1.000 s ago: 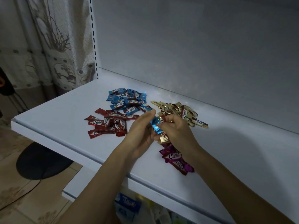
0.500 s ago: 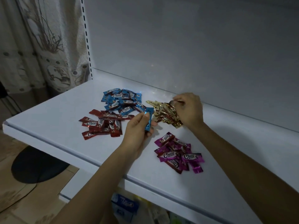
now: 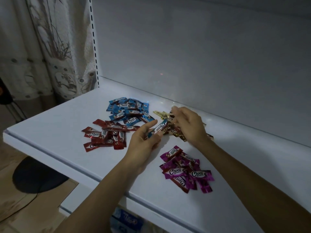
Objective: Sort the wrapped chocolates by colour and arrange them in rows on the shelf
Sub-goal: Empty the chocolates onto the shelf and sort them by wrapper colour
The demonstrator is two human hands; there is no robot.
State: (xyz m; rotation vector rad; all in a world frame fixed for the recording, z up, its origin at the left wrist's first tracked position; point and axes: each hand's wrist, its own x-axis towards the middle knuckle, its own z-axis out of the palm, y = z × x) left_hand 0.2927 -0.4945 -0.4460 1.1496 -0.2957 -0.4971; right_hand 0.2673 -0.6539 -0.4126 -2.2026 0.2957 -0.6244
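Four piles of wrapped chocolates lie on the white shelf (image 3: 50,126): blue (image 3: 129,109) at the back, red (image 3: 105,136) to the left, gold (image 3: 160,114) behind my hands, purple (image 3: 184,169) near the front edge. My left hand (image 3: 143,143) pinches a single blue chocolate (image 3: 158,129) between thumb and fingers, just right of the blue and red piles. Over the gold pile hovers my right hand (image 3: 189,126), fingers loose, with nothing seen in it; it hides much of that pile.
The shelf's grey back panel (image 3: 202,56) rises right behind the piles. A slotted upright (image 3: 94,47) and a patterned curtain (image 3: 50,47) stand at the left. A lower shelf holds a blue packet (image 3: 125,220). A dark round object (image 3: 33,177) lies on the floor.
My right hand carried a gold chocolate from the middle back to the gold pile and let it go. My left hand kept the blue chocolate and stayed beside the blue pile.
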